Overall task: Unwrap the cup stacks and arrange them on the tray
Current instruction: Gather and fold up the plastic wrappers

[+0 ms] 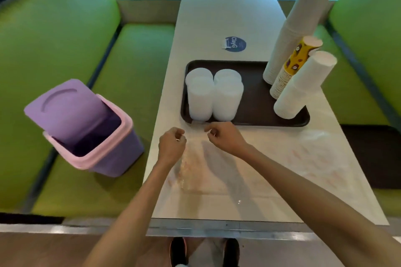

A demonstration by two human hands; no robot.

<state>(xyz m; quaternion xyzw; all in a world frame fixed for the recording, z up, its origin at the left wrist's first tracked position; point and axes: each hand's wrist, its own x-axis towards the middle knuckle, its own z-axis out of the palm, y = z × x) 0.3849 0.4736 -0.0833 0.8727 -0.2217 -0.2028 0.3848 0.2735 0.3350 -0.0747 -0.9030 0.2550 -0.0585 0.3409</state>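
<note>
In the head view, the left hand [172,145] and right hand [225,136] are hovering close together over the table [217,17], fingers curled, each pinching the upper edge of a clear plastic wrapper [191,169] that is trailing back beneath the wrists. Just beyond the fingertips, a brown tray [256,97] is carrying two translucent white cup stacks [213,95]; three taller paper cup stacks [303,84] are leaning beyond the right hand. Left of the left hand, a purple bin [86,128] is sitting open on the green bench [65,39].
</note>
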